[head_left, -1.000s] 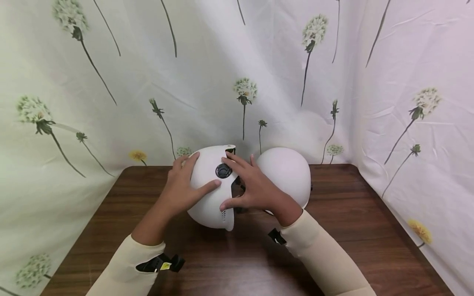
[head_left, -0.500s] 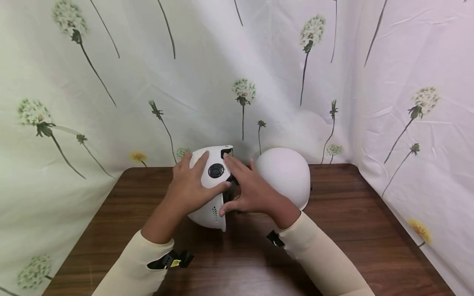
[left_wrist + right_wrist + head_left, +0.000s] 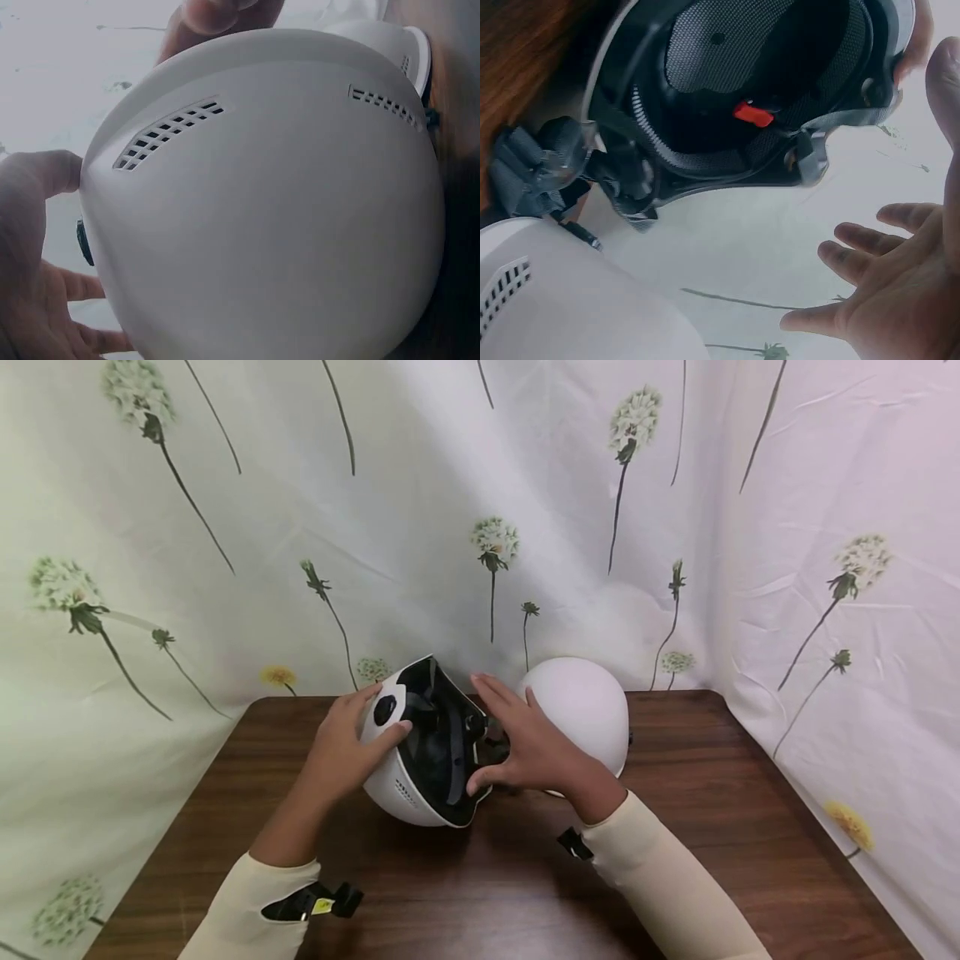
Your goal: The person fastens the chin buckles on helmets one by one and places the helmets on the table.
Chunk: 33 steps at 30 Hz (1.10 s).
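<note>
A white helmet (image 3: 408, 793) lies tilted on the table, its black-lined inside facing right and up. My left hand (image 3: 345, 747) grips its left side, thumb at the rim beside a round black vent, fingers on the shell. In the left wrist view, the left hand (image 3: 37, 255) touches the edge of the white shell (image 3: 277, 202). My right hand (image 3: 536, 747), fingers spread, is just right of the helmet's opening. The right wrist view shows the right hand (image 3: 900, 277) apart from the helmet, whose lining holds a red buckle piece (image 3: 753, 114) and straps.
A second white helmet (image 3: 581, 710) stands dome up on the brown wooden table (image 3: 720, 827), behind my right wrist. A flower-printed cloth (image 3: 420, 527) hangs behind the table and along its sides. Black strap parts (image 3: 532, 165) lie between the two helmets.
The left helmet has turned so that its black inside now shows, and its round vent has shifted left. My left hand has moved left with it; my right hand has moved slightly right, off the helmet.
</note>
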### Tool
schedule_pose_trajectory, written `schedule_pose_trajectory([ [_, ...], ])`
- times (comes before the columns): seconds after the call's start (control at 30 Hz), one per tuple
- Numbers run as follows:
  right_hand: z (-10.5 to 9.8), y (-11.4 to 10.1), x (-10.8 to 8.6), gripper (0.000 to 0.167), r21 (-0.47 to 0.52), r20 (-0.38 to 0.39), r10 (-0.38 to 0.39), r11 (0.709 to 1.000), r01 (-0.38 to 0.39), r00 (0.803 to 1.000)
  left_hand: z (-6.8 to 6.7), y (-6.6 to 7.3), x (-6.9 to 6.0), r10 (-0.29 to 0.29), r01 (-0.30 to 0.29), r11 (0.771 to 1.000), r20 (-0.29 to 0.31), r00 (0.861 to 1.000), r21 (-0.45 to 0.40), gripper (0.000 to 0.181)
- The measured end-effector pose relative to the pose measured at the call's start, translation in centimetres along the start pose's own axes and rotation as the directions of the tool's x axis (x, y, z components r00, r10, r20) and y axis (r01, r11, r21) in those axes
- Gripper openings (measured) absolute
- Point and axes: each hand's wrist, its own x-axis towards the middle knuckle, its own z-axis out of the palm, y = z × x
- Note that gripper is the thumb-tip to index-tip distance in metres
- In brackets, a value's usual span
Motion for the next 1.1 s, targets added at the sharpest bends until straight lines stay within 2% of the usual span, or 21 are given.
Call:
schedule_pose_trajectory([
  [0.17,0.3,0.8,-0.5,0.14,-0.005,0.004,0.014,1.0,-0.014,1.0,-0.7,-1.7,-0.5,-0.008,0.009,0.999,0.02,1.0,-0.041,0.081],
  [0.33,0.3,1.5,-1.0,0.139,-0.012,0.01,0.018,1.0,-0.018,1.0,-1.2,-3.6,-1.5,0.029,-0.028,0.992,0.007,1.0,-0.127,0.075],
  [0.5,0.1,2.0,-1.5,0.138,-0.029,0.023,0.018,0.999,-0.017,1.0,-1.0,-5.0,-2.2,0.075,-0.08,0.971,-0.027,0.997,-0.225,0.066],
  [0.6,0.1,2.4,-1.7,0.137,-0.027,0.029,0.021,0.999,-0.021,0.999,-0.6,-5.8,-2.6,0.068,-0.072,0.963,-0.024,0.997,-0.259,0.064],
  [0.7,0.1,2.6,-1.9,0.136,-0.003,0.035,0.026,1.0,-0.026,0.999,-0.3,-6.6,-2.9,0.033,-0.029,0.942,0.006,0.999,-0.334,0.062],
  [0.8,0.2,2.8,-2.0,0.136,0.021,0.043,0.037,0.999,-0.038,0.998,0.1,-7.2,-3.0,0.004,0.01,0.9,0.032,0.999,-0.437,0.06],
  [0.83,0.2,2.9,-2.0,0.135,0.026,0.044,0.039,0.999,-0.04,0.998,0.2,-7.4,-3.0,-0.004,0.018,0.886,0.031,1.0,-0.463,0.06],
  [0.9,0.2,3.0,-2.1,0.134,0.035,0.044,0.044,0.998,-0.045,0.998,0.3,-7.7,-2.9,-0.009,0.012,0.876,0.009,1.0,-0.483,0.058],
  [1.0,0.3,3.1,-2.1,0.133,0.045,0.04,0.039,0.998,-0.041,0.998,0.2,-8.2,-2.8,0.014,-0.041,0.908,-0.068,0.998,-0.417,0.056],
  [1.1,0.4,3.2,-2.1,0.131,0.049,0.039,0.029,0.998,-0.031,0.999,0.0,-8.9,-2.7,0.076,-0.118,0.955,-0.16,0.984,-0.273,0.053],
])
